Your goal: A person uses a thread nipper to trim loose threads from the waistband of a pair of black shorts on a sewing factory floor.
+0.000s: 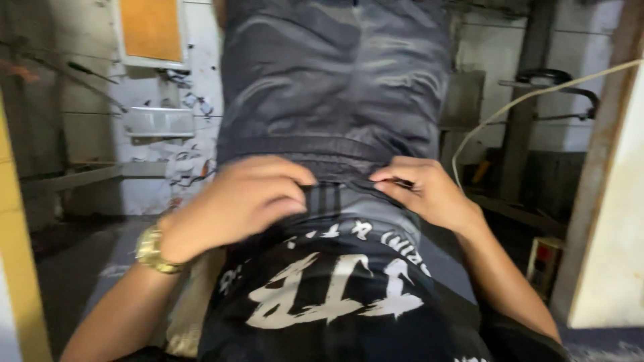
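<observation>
- Gold watch [153, 251] sits on the left wrist, just behind the left hand [235, 204]; its band could snag loose cloth if that hand drags back.
- Left hand is curled shut over the waistband [335, 182] of the dark trousers [335, 80], knuckles up.
- Black shirt [329, 295] with white print lies between and below both hands; its hem could get trapped in the grip.
- Right hand [426, 191], apart from the left, pinches the same waistband; uneven pull may twist it.
- White cable [510, 107] hangs beyond the right hand, a likely catch hazard.
</observation>
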